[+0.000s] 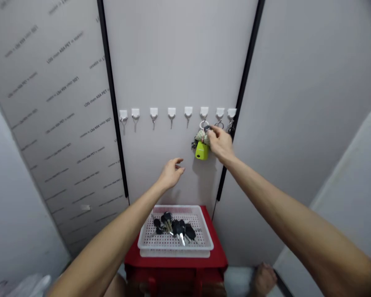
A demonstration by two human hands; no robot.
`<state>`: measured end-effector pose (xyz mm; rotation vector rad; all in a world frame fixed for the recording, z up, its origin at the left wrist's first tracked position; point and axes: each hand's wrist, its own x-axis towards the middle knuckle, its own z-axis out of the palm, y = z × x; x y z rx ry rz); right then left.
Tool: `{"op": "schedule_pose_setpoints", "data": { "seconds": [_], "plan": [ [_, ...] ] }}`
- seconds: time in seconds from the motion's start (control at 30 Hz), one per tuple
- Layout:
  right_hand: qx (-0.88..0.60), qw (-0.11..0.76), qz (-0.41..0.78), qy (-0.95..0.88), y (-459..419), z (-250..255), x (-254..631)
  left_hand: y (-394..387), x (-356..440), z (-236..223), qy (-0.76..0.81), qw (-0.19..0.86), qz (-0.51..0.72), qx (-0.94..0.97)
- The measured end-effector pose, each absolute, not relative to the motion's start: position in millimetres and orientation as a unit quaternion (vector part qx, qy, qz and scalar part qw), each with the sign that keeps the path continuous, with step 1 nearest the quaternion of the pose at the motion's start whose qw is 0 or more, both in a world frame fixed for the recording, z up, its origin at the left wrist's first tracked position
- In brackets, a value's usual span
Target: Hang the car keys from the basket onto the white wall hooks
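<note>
My right hand (220,142) pinches the top of a key bunch (200,135), close to a dark piece just under its white ring. The ring is at a white wall hook (204,112), third from the right. From the bunch dangle a bright yellow-green tag (201,151), a pale patterned piece and some dark keys, partly covered by my fingers. My left hand (172,172) hovers lower left of the bunch, fingers apart and loosely bent, with nothing in it. Below, a white perforated basket (207,241) holds several loose keys (173,227) with black heads.
White hooks run in a row across the wall panel (179,53); a dark ring (219,123) hangs at one on the right. Black strips (109,78) border the panel. The basket rests on a red stand (218,258). A bare foot (265,279) shows at lower right.
</note>
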<state>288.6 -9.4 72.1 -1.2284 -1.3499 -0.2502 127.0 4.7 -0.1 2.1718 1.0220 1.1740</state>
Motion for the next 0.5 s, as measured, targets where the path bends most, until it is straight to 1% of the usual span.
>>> {"op": "schedule_pose_setpoints", "data": {
  "seconds": [0.1, 0.2, 0.27, 0.33, 0.37, 0.43, 0.5],
  "plan": [
    [-0.501, 0.615, -0.212, -0.571, -35.6, 47.6, 281.9, 5.3, 103.6, -46.6, 0.418, 0.276, 0.412, 0.761],
    [-0.485, 0.590, -0.228, -0.604, -58.7, 6.3, 268.0, 0.3, 86.8, -93.1, 0.462, 0.304, 0.384, 0.739],
    [-0.499, 0.554, -0.189, -0.639, -66.8, -30.4, 258.5, -5.1, 80.6, -118.8, 0.477, 0.308, 0.363, 0.739],
    [-0.531, 0.500, -0.119, -0.673, -68.9, -69.0, 251.3, -10.4, 77.7, -138.0, 0.477, 0.299, 0.347, 0.750],
    [-0.551, 0.464, -0.078, -0.689, -68.4, -86.5, 248.6, -12.6, 77.1, -145.1, 0.473, 0.290, 0.339, 0.760],
    [-0.575, 0.362, 0.011, -0.734, -66.0, -114.7, 244.8, -15.7, 76.9, -154.5, 0.463, 0.273, 0.320, 0.780],
    [-0.593, 0.267, 0.073, -0.756, -63.7, -132.0, 241.9, -17.0, 77.5, -158.9, 0.459, 0.261, 0.300, 0.794]
  ]
}}
